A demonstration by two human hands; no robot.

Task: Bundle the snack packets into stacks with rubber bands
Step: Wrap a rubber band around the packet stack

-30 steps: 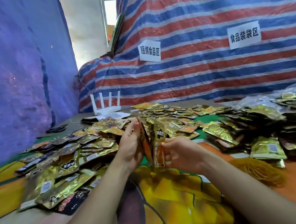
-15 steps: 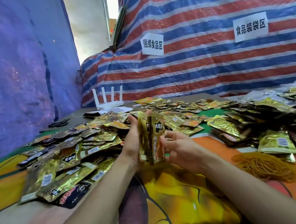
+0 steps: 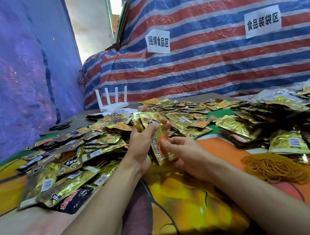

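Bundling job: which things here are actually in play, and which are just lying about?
Job: stack of packets, gripped by the left hand, right hand at its lower end; loose packets heaped around; rubber bands piled on the right.
Lying about: white router; black scissors; paper signs on the striped tarp.

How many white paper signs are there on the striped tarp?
2. The left sign is on the striped tarp, near its left end, up and right of the white router. The right sign is further right, at similar height. Others may be out of view.
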